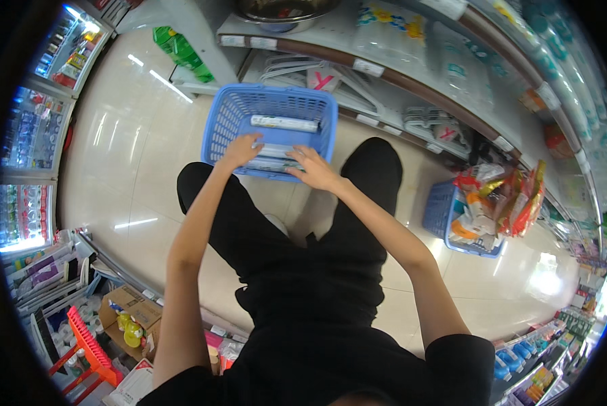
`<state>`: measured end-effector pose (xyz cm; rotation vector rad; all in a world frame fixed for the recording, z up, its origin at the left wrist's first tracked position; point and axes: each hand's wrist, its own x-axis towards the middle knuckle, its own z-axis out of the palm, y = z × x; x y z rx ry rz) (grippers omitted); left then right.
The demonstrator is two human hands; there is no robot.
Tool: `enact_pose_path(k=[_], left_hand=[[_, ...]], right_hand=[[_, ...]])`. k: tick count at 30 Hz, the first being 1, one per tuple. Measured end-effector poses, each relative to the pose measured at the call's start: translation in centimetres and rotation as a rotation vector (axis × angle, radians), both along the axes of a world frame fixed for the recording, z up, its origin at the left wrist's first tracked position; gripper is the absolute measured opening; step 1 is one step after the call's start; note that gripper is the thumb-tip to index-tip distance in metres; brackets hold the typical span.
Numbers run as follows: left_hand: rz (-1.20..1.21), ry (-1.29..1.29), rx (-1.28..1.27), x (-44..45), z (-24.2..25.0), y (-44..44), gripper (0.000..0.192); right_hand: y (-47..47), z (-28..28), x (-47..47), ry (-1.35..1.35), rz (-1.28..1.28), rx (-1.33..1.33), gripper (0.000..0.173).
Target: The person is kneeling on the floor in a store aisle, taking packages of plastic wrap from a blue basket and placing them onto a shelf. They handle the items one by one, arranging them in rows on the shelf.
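A blue plastic shopping basket stands on the floor between and beyond my knees. Inside it, one white plastic-wrapped roll lies crosswise toward the far wall. A middle roll in clear wrap and a near roll lie closer to me, side by side. My left hand has its thumb and fingers around the left end of the middle roll. My right hand reaches over the right ends of the middle and near rolls, fingers spread. Its grip is unclear, since the hand covers those ends.
Shelving with plastic hangers and wrapped bottles runs along the far and right sides. A second blue basket, heaped with packages, stands at right. Drinks coolers line the left. An orange-red broom and a cardboard box are at lower left.
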<state>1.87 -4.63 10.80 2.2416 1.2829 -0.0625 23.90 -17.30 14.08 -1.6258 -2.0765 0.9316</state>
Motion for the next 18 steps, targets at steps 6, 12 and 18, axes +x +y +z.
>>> enact_pose_path(k=[6, 12, 18], left_hand=[[0.076, 0.239, -0.036, -5.5, -8.3, -4.3, 0.050], [0.223, 0.196, -0.246, -2.3, -8.8, -1.8, 0.045], [-0.074, 0.408, -0.173, 1.8, -13.0, -0.4, 0.050]], right_hand=[[0.4, -9.8, -1.3, -0.136, -0.072, -0.404, 0.064], [0.7, -12.3, 1.0, -0.135, -0.224, -0.572, 0.068], [-3.8, -13.5, 8.0, -0.227, -0.394, -0.771, 0.068]])
